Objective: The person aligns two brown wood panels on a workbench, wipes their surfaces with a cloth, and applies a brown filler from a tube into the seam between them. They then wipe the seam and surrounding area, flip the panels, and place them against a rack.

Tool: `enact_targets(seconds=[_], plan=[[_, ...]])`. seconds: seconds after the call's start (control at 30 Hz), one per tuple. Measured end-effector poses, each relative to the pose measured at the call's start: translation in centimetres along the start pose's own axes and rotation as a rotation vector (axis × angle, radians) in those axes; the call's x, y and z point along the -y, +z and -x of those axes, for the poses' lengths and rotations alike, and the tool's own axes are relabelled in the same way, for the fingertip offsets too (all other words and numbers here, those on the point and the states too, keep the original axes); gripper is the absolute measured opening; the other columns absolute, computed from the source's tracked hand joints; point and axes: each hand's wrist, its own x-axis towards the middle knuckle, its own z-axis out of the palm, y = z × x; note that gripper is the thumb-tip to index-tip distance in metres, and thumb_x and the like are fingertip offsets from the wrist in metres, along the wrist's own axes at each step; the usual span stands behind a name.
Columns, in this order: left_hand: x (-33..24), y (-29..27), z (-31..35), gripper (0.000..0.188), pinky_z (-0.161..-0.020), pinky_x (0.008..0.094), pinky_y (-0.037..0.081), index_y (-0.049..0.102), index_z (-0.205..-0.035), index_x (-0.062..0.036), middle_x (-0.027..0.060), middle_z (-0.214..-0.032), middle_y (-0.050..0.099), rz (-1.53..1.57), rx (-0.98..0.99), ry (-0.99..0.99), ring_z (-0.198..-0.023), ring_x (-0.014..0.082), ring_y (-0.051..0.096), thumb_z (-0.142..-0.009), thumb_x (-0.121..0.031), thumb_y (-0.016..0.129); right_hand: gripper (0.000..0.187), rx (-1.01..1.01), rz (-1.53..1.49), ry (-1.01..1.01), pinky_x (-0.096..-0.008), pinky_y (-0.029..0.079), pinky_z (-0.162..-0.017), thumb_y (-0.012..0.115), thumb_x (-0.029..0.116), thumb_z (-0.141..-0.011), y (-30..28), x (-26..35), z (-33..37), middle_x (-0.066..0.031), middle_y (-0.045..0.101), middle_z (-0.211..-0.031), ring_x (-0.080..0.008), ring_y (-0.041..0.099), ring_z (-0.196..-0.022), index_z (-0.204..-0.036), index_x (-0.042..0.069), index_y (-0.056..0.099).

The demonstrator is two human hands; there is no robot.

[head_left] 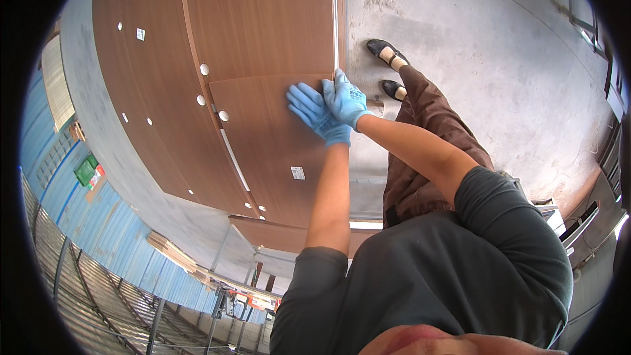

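Note:
Both my hands wear light blue gloves and rest at the near right corner area of a brown wood-grain panel (263, 131). My left hand (317, 113) lies flat on the panel's face, its fingers stretched out toward the upper left. Beside it, partly overlapping it, my right hand (345, 100) presses along the panel's right edge with its fingers extended; its fingertips reach the corner, where this panel meets another brown panel (263, 20). The underside of the right hand is hidden. A small white label (298, 173) sticks to the panel below my left hand.
More brown panels (144, 92) stretch away to the left, with white round discs (224, 116) and labels along their joints. Grey concrete floor (473, 46) surrounds them. My feet in dark shoes (388, 52) stand right of the panels. Blue corrugated sheeting (118, 217) lies at far left.

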Motion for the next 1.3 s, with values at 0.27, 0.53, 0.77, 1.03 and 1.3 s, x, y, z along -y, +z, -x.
enact_targets(seconds=[0.27,0.53,0.77,1.03,1.3], plan=[[-0.1,-0.1,-0.2,0.066,-0.133,0.0554,0.029,0.027,-0.163,0.0027,0.0254,-0.170,0.033,-0.012,-0.008,-0.005,-0.161,0.0412,0.032,-0.114,-0.036,0.047,0.049,0.008,0.029,0.025,-0.0542,0.052,-0.102,0.049,0.047,-0.111,-0.2,0.5,0.1,-0.0285,0.068,-0.127,-0.0481,0.067,-0.117,-0.123,0.000,0.053],[-0.4,-0.6,-0.3,0.066,-0.133,0.0572,0.027,0.028,-0.162,0.0048,0.0242,-0.170,0.034,-0.019,0.012,0.018,-0.161,0.0427,0.031,-0.113,-0.036,0.047,0.049,0.037,0.044,0.046,-0.0540,0.052,-0.103,0.048,0.046,-0.111,-0.7,0.9,0.0,-0.0280,0.069,-0.127,-0.0482,0.067,-0.118,-0.126,0.000,0.054],[-0.5,-0.5,-0.1,0.067,-0.132,0.0589,0.027,0.028,-0.162,0.0050,0.0244,-0.170,0.033,0.021,0.035,0.004,-0.161,0.0438,0.030,-0.113,-0.036,0.048,0.050,0.103,0.041,0.069,-0.0552,0.052,-0.102,0.046,0.046,-0.111,-1.1,0.7,-0.1,-0.0297,0.071,-0.127,-0.0491,0.068,-0.118,-0.131,0.000,0.054],[-0.5,-0.4,-0.1,0.069,-0.133,0.0591,0.024,0.026,-0.163,0.0052,0.0251,-0.172,0.030,0.030,0.023,0.004,-0.162,0.0463,0.027,-0.112,-0.036,0.049,0.052,0.099,0.056,0.034,-0.0551,0.052,-0.104,0.046,0.049,-0.111,-1.4,0.8,-0.1,-0.0287,0.070,-0.131,-0.0491,0.067,-0.121,-0.131,0.002,0.056],[0.0,-2.1,0.0,0.113,-0.132,0.0633,0.016,0.013,-0.168,0.0103,0.0322,-0.176,0.017,0.203,0.070,0.056,-0.162,0.0544,0.019,-0.094,-0.045,0.077,0.077,0.145,0.187,0.008,-0.0510,0.049,-0.113,0.047,0.064,-0.107,-6.6,-7.1,1.2,-0.0297,0.066,-0.141,-0.0459,0.064,-0.132,-0.151,0.001,0.054]])
